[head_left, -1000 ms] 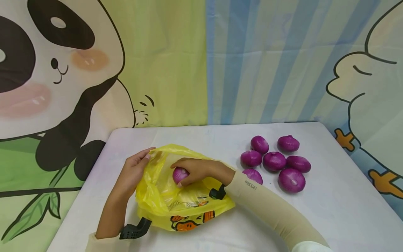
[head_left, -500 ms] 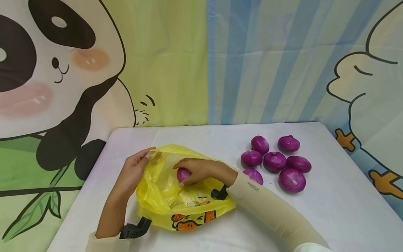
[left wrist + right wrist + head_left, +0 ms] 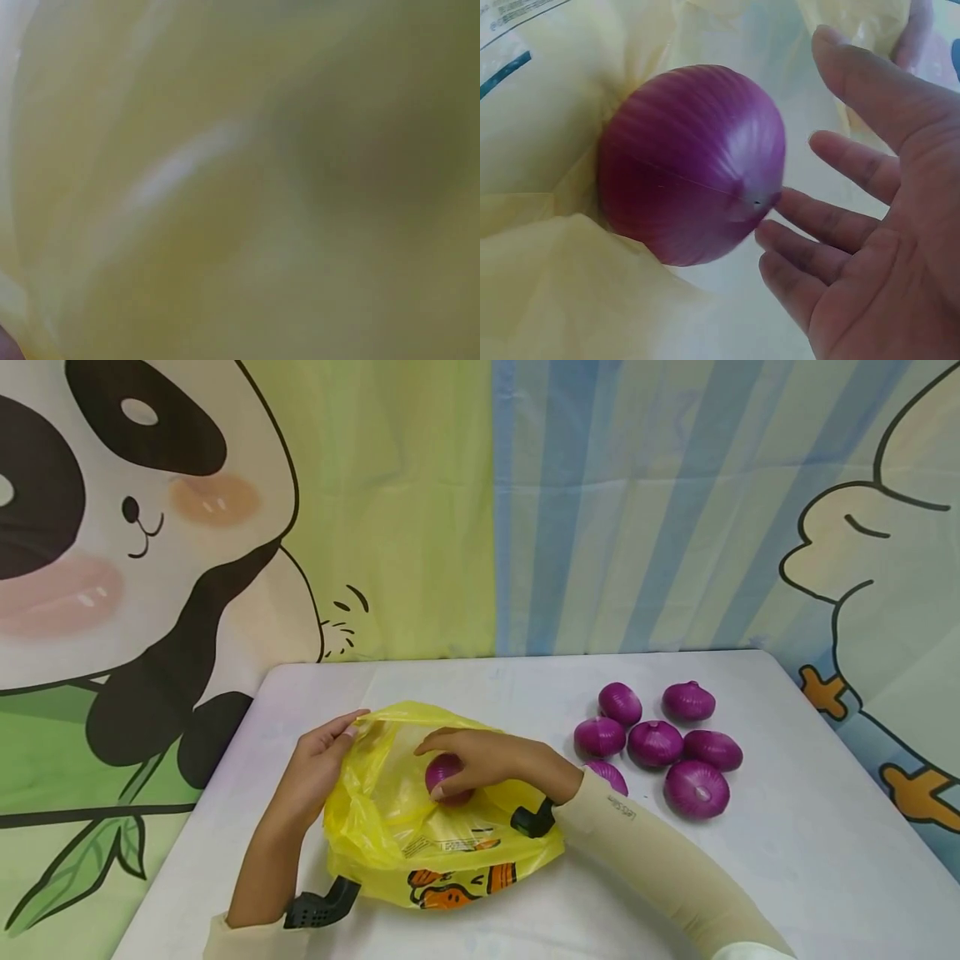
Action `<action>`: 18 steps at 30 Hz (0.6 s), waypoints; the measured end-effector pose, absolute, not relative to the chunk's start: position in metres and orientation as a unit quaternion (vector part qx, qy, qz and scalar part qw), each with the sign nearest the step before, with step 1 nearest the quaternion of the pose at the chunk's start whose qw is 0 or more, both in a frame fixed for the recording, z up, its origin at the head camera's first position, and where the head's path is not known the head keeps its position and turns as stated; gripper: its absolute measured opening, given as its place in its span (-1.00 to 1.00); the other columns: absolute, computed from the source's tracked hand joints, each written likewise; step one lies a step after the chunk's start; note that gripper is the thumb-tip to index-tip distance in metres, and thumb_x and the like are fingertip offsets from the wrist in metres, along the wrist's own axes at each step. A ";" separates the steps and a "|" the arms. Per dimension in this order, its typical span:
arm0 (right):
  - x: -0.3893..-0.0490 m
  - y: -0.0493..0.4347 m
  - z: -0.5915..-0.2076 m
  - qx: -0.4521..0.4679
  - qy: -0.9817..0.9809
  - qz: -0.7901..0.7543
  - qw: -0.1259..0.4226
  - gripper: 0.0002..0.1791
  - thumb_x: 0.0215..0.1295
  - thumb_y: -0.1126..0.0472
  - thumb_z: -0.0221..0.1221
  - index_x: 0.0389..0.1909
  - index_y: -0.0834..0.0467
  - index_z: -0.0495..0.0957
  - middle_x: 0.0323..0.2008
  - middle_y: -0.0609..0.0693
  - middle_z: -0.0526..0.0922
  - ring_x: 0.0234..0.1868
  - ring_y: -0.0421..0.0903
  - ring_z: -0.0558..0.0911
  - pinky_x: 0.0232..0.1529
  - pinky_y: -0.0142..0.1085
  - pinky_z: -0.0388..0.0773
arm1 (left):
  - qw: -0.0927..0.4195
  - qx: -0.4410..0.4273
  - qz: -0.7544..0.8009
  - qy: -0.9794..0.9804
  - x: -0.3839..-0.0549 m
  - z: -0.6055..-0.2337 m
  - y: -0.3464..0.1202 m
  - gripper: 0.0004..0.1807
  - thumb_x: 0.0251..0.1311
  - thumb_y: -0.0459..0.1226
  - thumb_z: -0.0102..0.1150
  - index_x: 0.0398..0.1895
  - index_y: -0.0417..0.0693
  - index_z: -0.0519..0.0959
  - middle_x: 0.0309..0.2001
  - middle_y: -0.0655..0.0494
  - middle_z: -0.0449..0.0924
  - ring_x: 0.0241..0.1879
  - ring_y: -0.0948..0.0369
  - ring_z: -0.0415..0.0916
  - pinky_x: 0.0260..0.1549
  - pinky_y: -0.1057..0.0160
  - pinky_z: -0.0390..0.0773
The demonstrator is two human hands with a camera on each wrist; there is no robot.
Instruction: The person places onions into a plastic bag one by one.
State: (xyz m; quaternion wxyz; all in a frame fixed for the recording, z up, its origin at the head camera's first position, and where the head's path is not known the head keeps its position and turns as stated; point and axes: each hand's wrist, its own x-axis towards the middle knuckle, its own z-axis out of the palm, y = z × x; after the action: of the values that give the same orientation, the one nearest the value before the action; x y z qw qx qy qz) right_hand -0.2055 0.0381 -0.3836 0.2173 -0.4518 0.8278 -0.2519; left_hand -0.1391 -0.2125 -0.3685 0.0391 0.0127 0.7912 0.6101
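A yellow plastic bag [image 3: 375, 864] with an orange cartoon print lies on the table, its mouth spread towards the camera. My left hand [image 3: 315, 772] pinches the bag's rim on the left side. Blurred yellow film [image 3: 187, 225] fills the left wrist view. Inside the bag mouth is a purple onion [image 3: 444, 772], below my right hand [image 3: 487, 756]. In the right wrist view this onion [image 3: 694, 165] sits against the bag's film. The fingers of my right hand [image 3: 900, 217] are spread apart, with fingertips close to or touching the onion's end; which one cannot be told.
Several purple onions [image 3: 655, 744] lie grouped on the right of the white table [image 3: 795, 860]. One onion [image 3: 607, 777] is partly hidden behind my right sleeve. A cartoon-printed curtain [image 3: 405, 527] hangs behind the table's back edge.
My right hand has shifted slightly right, its fingers loosening from the onion, and more of the onion now shows. My left hand and the bag have stayed nearly still.
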 end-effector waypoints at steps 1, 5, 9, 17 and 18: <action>-0.206 0.039 -0.383 -0.454 0.825 -0.262 0.214 -0.30 0.27 -0.06 0.27 0.37 0.09 0.34 0.34 0.01 0.34 0.24 -0.07 0.41 0.16 -0.37 0.42 | 0.039 0.013 0.610 0.791 -0.139 -0.369 -0.213 -0.51 0.54 -0.17 -0.21 0.41 -0.20 0.28 0.36 -0.05 0.29 0.32 0.07 0.26 0.07 0.43 0.43; -0.207 0.046 -0.378 -0.465 0.808 -0.302 0.199 -0.36 0.27 0.01 0.30 0.34 0.08 0.39 0.30 -0.03 0.41 0.30 -0.10 0.36 0.27 -0.32 0.33 | 0.041 0.011 0.608 0.793 -0.139 -0.368 -0.213 -0.52 0.54 -0.17 -0.22 0.41 -0.19 0.28 0.36 -0.06 0.28 0.32 0.07 0.25 0.07 0.43 0.43; -0.207 0.053 -0.373 -0.486 0.781 -0.341 0.191 -0.38 0.27 0.07 0.30 0.33 0.08 0.39 0.29 -0.05 0.42 0.33 -0.17 0.32 0.32 -0.31 0.26 | 0.041 0.006 0.602 0.797 -0.138 -0.366 -0.212 -0.52 0.54 -0.18 -0.22 0.41 -0.20 0.29 0.37 -0.07 0.28 0.32 0.08 0.25 0.07 0.44 0.43; -0.200 0.072 -0.360 -0.509 0.758 -0.368 0.175 -0.36 0.25 0.07 0.32 0.33 0.08 0.39 0.30 -0.08 0.40 0.35 -0.21 0.29 0.35 -0.28 0.21 | 0.042 0.005 0.606 0.794 -0.137 -0.364 -0.212 -0.52 0.54 -0.20 -0.23 0.41 -0.21 0.28 0.40 -0.03 0.24 0.35 0.11 0.19 0.10 0.43 0.41; -0.197 0.075 -0.358 -0.509 0.758 -0.369 0.174 -0.36 0.25 0.06 0.32 0.33 0.08 0.39 0.31 -0.08 0.40 0.35 -0.20 0.29 0.36 -0.26 0.20 | 0.043 0.006 0.608 0.793 -0.137 -0.364 -0.212 -0.53 0.54 -0.20 -0.23 0.41 -0.21 0.28 0.40 -0.03 0.24 0.36 0.12 0.19 0.11 0.42 0.41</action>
State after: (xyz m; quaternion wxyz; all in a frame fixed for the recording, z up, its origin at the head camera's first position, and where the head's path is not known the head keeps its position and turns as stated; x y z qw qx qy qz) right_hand -0.1973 0.0751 -0.3580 0.1741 -0.5095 0.7576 -0.3690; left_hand -0.1371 -0.2116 -0.3643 0.0426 0.0055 0.7931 0.6076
